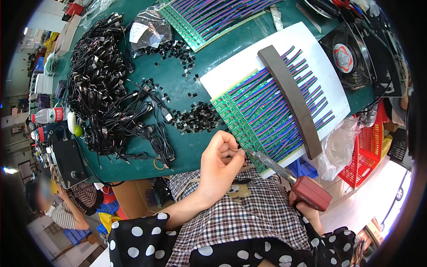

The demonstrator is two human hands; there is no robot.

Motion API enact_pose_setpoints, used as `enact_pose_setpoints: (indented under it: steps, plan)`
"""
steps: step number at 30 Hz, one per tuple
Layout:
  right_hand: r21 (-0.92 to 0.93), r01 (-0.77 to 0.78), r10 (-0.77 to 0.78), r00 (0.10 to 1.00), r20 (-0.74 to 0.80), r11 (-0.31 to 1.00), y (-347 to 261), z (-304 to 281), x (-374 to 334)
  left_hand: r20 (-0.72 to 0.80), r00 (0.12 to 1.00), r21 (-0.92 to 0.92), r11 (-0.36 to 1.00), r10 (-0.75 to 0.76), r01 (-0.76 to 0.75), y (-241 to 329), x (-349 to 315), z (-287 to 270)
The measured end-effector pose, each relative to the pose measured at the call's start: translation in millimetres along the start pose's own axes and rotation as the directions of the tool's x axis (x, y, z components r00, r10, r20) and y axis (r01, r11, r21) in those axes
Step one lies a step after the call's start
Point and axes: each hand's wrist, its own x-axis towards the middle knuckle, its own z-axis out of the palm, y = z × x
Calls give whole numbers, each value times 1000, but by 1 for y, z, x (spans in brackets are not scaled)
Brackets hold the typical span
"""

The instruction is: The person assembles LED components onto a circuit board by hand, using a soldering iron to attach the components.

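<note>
My left hand (218, 167) is closed in a pinch at the near left edge of a green circuit board panel (242, 129). What it pinches, if anything, is too small to make out. My right hand (306, 209) is wrapped round the dark red handle of a soldering iron (312, 193), whose tip points at the panel's edge beside my left fingertips. Rows of blue, red and black wires (262, 86) run across the panel. A dark grey bar (291, 100) lies over these wires. Under the panel is a white board (327, 73).
Black USB cables (98, 84) form a large heap on the left of the green table (149, 71). Small black parts (198, 118) lie left of the panel. Another wired panel (191, 33) is at the back, a fan (347, 58) at right. A person (66, 204) sits at lower left.
</note>
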Motion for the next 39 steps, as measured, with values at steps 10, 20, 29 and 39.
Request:
enact_pose_setpoints:
  steps: [10, 20, 29, 39]
  plan:
    - [55, 97, -97, 995, -6, 994, 8, -1, -3, -28, 999, 31, 999, 15, -15, 0, -3, 1]
    - [366, -79, 102, 994, -43, 927, -21, 10, 2, -256, 930, 605, 794, 266, -60, 14, -6, -29]
    - [352, -117, 130, 991, -13, 928, -15, 10, 1, -242, 821, 791, 595, 517, -142, 7, 13, -55]
    - [361, -104, 112, 994, -2, 927, -15, 10, 1, -68, 907, 843, 510, 415, -170, 23, 8, -68]
